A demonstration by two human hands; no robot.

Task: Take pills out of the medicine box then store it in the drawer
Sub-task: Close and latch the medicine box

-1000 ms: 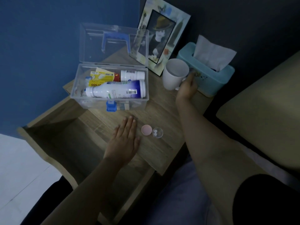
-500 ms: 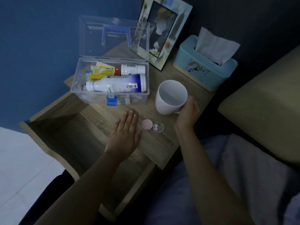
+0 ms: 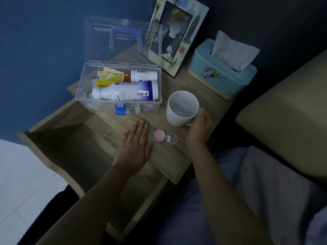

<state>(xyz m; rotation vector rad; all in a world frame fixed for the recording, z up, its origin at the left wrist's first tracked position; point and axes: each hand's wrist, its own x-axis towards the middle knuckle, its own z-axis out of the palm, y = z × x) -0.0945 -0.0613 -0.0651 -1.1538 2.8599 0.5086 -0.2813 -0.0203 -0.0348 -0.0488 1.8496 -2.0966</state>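
The clear medicine box (image 3: 83, 96) stands open on the wooden nightstand (image 3: 169, 160), lid upright, with bottles and a yellow packet inside. In front of it lie a pink cap (image 3: 159, 135) and a small clear cup holding two white pills (image 3: 171, 138). My left hand (image 3: 135, 145) rests flat on the top, just left of the cap. My right hand (image 3: 200, 128) grips the handle of a white mug (image 3: 182, 107) standing right of the box. The drawer (image 3: 70, 156) below is pulled out and looks bare.
A picture frame (image 3: 177, 32) leans behind the box. A light blue tissue box (image 3: 221, 76) sits at the back right of the nightstand. A beige cushion (image 3: 286, 110) and bedding lie to the right. A blue wall is on the left.
My right hand has brought the white mug from beside the tissue box forward, down next to the pill cup. My left hand has stayed flat in place.
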